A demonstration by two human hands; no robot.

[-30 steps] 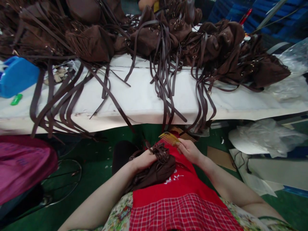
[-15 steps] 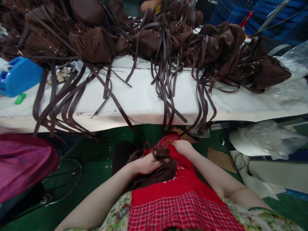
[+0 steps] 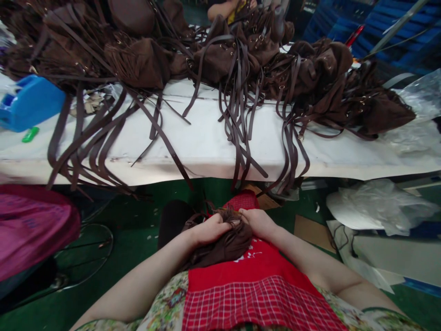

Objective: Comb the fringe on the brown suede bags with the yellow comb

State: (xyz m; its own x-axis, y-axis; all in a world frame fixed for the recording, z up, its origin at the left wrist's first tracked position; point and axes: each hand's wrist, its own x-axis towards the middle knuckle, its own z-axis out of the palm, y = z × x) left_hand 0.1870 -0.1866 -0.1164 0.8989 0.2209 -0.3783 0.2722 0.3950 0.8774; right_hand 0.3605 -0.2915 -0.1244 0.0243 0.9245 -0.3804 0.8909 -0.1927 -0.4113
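A dark brown fringed suede bag (image 3: 225, 248) lies in my lap, over a red apron (image 3: 210, 276). My left hand (image 3: 212, 228) is closed on its gathered upper part, with fringe strands sticking up past the fingers. Against the same bunched edge, my right hand (image 3: 257, 223) pinches a thin yellowish stick-like thing (image 3: 237, 212), mostly hidden by the fingers. Both hands are close together. Whether the stick's tip goes into the bag, I cannot tell.
Brown bags (image 3: 138, 62) are heaped along the white table (image 3: 206, 138), their straps (image 3: 175, 161) hanging over its front edge. A blue tape dispenser (image 3: 37, 103) and a green object (image 3: 31, 134) sit left. A pink-covered seat (image 3: 34, 230) is at lower left. Another person's arm (image 3: 220, 10) shows behind the bags.
My right hand has moved left and inward with the thin stick, from apart to right beside my left hand at the bag's edge. The left hand keeps its hold.
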